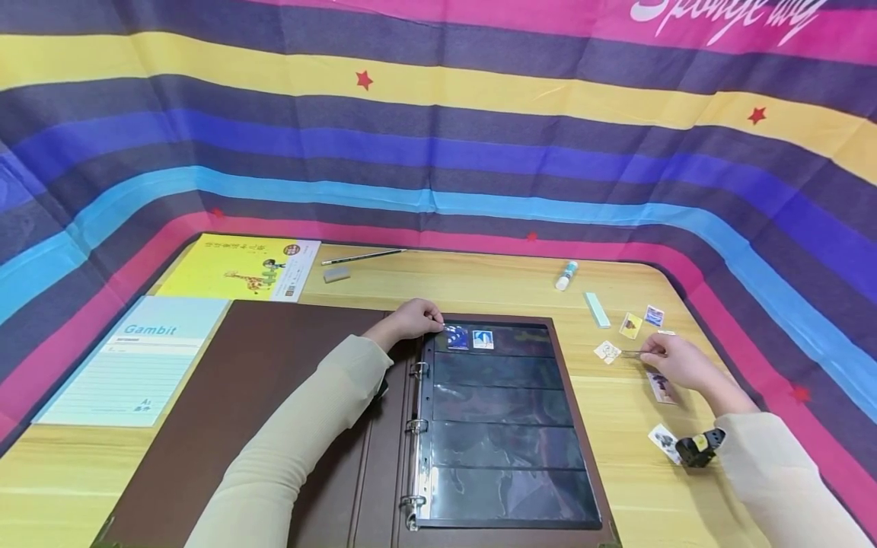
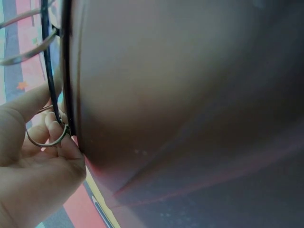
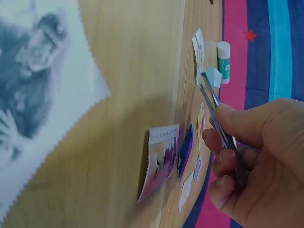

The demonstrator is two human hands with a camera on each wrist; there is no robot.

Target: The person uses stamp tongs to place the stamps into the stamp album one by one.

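Observation:
In the head view my left hand (image 1: 416,320) is at the upper left corner of a black stamp album page (image 1: 507,407), its fingers pinching the page edge. The left wrist view shows those fingers (image 2: 71,147) beside the top binder ring (image 2: 45,144). A dark blue stamp (image 1: 457,338) and a light blue stamp (image 1: 483,339) sit in the page's top row. My right hand (image 1: 678,361) grips metal tweezers (image 3: 222,128), held between thumb and fingers. Their tips meet the edge of a pale stamp (image 3: 198,54), which stands tilted in the right wrist view.
Several stamps lie around my right hand, including a yellow one (image 1: 631,326) and a black-and-white one (image 1: 664,443). A glue stick (image 1: 566,275) and a pale green bar (image 1: 597,310) are farther back. Left of the brown binder (image 1: 294,373) lie a notebook (image 1: 137,358) and yellow book (image 1: 219,266).

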